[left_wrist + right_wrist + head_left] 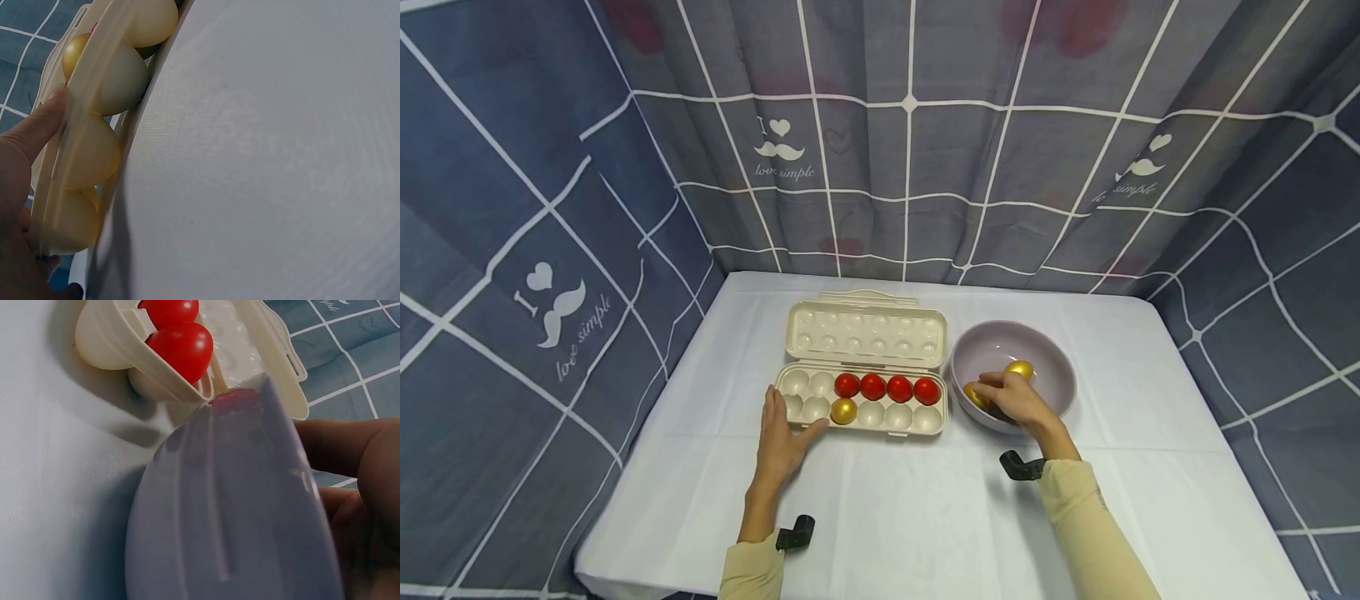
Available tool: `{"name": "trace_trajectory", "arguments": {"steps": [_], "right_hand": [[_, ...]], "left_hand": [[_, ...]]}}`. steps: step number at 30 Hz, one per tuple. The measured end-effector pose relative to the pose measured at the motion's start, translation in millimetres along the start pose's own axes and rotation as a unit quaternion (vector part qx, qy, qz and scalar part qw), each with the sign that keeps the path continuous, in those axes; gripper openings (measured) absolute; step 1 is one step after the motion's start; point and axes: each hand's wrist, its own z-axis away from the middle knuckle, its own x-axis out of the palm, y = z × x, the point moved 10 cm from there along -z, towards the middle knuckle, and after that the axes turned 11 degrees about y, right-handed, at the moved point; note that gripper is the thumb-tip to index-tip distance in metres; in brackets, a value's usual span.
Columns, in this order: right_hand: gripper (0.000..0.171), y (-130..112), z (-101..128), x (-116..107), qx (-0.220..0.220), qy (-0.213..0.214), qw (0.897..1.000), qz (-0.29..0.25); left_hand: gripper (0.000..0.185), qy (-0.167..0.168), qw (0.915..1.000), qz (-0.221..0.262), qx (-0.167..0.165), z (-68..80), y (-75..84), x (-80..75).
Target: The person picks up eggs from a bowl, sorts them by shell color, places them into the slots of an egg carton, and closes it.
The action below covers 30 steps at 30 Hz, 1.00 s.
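Note:
An open cream egg carton (859,434) lies mid-table with a row of red eggs (887,387) at the back and one gold egg (843,410) in the front row. My left hand (784,429) rests flat against the carton's front left corner, fingers straight; in the left wrist view a finger (34,134) touches the carton rim (81,106). To the right is a lilac bowl (1000,346). My right hand (1009,398) reaches into it, fingers curled on a gold egg (974,395). A second gold egg (1020,368) lies behind. The right wrist view shows the bowl wall (237,506) and a red egg (181,347).
The white-covered table (925,517) is walled by a blue-grey checked curtain (910,150) at the back and both sides. The carton lid (865,333) lies open toward the back. Several front-row cups of the carton hold nothing.

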Motion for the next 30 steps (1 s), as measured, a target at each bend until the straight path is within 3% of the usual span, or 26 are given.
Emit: {"name": "trace_trajectory", "arguments": {"steps": [14, 30], "right_hand": [[0.045, 11.1, -6.0, 5.8, 0.024, -0.013, 0.996, -0.085], [0.052, 9.9, -3.9, 0.4, 0.04, 0.008, 0.991, -0.128]], "left_hand": [[0.116, 0.006, 1.0, 0.006, 0.004, -0.3, 0.9, 0.4], [0.116, 0.006, 1.0, 0.003, 0.0, -0.8, 0.7, 0.2]]}}
